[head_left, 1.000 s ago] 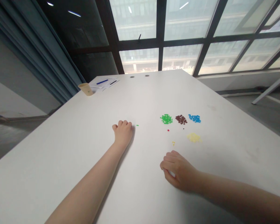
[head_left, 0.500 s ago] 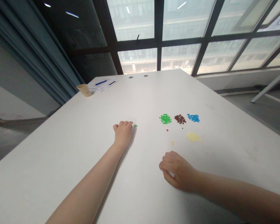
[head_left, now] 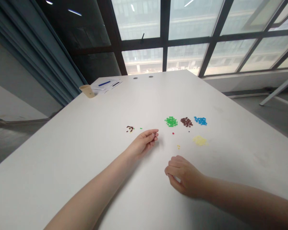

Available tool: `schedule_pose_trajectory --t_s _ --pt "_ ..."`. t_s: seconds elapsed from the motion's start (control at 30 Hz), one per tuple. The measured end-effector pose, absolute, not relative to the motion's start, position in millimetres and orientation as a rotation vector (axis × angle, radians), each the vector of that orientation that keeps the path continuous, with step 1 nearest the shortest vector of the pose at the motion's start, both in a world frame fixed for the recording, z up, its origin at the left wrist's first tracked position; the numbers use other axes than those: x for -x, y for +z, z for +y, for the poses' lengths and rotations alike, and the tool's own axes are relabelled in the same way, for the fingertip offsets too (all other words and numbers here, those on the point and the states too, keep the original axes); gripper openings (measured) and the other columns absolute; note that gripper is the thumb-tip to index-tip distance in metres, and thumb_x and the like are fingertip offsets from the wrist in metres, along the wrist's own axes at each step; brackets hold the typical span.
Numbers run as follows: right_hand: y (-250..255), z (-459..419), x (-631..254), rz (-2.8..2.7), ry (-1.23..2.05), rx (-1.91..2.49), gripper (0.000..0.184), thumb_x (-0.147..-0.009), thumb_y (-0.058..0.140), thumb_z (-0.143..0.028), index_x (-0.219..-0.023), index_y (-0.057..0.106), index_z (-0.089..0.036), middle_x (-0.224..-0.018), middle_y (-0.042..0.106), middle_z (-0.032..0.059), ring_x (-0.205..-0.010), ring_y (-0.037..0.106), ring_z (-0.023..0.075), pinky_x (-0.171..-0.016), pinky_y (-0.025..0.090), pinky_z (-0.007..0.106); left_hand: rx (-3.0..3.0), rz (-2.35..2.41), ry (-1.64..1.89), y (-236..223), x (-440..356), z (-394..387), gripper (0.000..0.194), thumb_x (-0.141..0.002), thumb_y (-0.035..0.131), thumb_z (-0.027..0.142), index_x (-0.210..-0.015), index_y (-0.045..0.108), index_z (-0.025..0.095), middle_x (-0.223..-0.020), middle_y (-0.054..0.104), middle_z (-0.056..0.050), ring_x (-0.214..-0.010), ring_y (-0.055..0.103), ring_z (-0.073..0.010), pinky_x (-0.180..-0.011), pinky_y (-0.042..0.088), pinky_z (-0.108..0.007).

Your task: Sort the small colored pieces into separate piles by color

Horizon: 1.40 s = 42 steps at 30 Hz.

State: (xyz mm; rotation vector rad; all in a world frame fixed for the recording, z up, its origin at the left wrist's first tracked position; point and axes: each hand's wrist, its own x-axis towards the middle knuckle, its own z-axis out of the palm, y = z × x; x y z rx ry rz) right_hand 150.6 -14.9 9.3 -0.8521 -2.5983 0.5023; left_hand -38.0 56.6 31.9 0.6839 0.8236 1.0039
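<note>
My left hand [head_left: 146, 142] is raised a little over the table, left of the piles, with thumb and fingers pinched together. Whatever lies between its fingertips is too small to make out. To its left lie a small cluster of dark brown and pale pieces [head_left: 130, 129] and a lone green piece [head_left: 141, 128]. My right hand [head_left: 183, 176] rests on the white table, its thumb and forefinger closed in a pinch whose content I cannot make out. Several tiny yellow-orange pieces [head_left: 178, 147] lie just beyond it, and a red piece [head_left: 173, 133] lies farther off.
Piles of small green pieces [head_left: 171, 121], brown pieces [head_left: 186, 122] and blue pieces [head_left: 201, 120] lie in a row, with pale yellow pieces [head_left: 200, 140] nearer me. A beige cup [head_left: 87, 91] and papers [head_left: 108, 84] with a blue pen [head_left: 104, 83] stand at the far left.
My left hand has moved right and turned, away from the brown and pale cluster, which it covered before and which now shows. My right hand has stayed in place.
</note>
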Motion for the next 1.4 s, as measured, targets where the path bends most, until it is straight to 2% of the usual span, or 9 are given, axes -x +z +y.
schedule_pose_trajectory --t_s 0.2,0.63,0.77,1.0,1.27,1.4 --pt "9.6 -15.7 -152.4 -2.591 0.497 0.83 0.009 -0.072 0.043 -0.009 -0.069 0.046 -0.017 -0.067 0.048 0.0008 -0.068 0.038 0.0137 -0.065 0.028 0.028 -0.54 0.678 0.864 23.8 23.5 40.8 0.022 -0.061 0.073 0.013 -0.082 0.066 0.013 -0.072 0.063 -0.002 -0.06 0.056 -0.0039 -0.058 0.044 -0.012" --pt "7.7 -14.1 -152.0 -2.556 0.472 0.806 0.011 -0.071 0.044 -0.009 -0.071 0.05 -0.018 -0.066 0.049 0.0013 -0.068 0.04 0.0142 -0.065 0.03 0.029 -0.554 0.693 0.833 15.9 21.5 38.4 0.024 -0.059 0.075 0.018 -0.079 0.066 0.011 -0.067 0.062 -0.001 -0.061 0.056 -0.0041 -0.061 0.043 -0.013" --pt "12.0 -10.0 -156.3 -2.436 0.399 0.734 0.015 -0.074 0.043 -0.008 -0.079 0.053 -0.017 -0.065 0.049 0.0012 -0.065 0.041 0.0142 -0.063 0.033 0.028 -0.54 0.686 0.81 14.1 21.8 36.9 0.025 -0.06 0.075 0.018 -0.081 0.064 0.012 -0.068 0.062 -0.001 -0.062 0.056 -0.0039 -0.061 0.042 -0.013" --pt "21.5 4.0 -165.5 -2.199 0.246 0.864 0.014 -0.082 0.048 -0.02 -0.095 0.054 -0.019 -0.067 0.052 0.0013 -0.066 0.046 0.0149 -0.064 0.038 0.029 -0.691 0.609 0.74 7.0 15.6 28.5 0.024 -0.065 0.071 0.022 -0.085 0.058 0.014 -0.069 0.063 0.0 -0.061 0.056 -0.0044 -0.062 0.039 -0.016" --pt "17.6 5.0 -160.8 -2.18 0.26 0.87 0.008 -0.08 0.054 -0.02 -0.086 0.059 -0.019 -0.069 0.058 0.0016 -0.066 0.05 0.0136 -0.064 0.04 0.028 -0.828 0.599 0.698 2.9 11.0 24.0 0.028 -0.062 0.073 0.024 -0.082 0.057 0.014 -0.068 0.062 0.0 -0.064 0.055 -0.008 -0.065 0.038 -0.021" --pt "29.4 19.4 -168.9 -2.165 0.248 0.913 0.01 -0.082 0.053 -0.022 -0.084 0.062 -0.019 -0.07 0.06 0.002 -0.069 0.053 0.0136 -0.066 0.041 0.027 -1.015 0.732 0.75 4.2 11.9 29.0 0.026 -0.067 0.068 0.031 -0.082 0.056 0.014 -0.068 0.06 -0.001 -0.062 0.052 -0.0084 -0.062 0.037 -0.022"
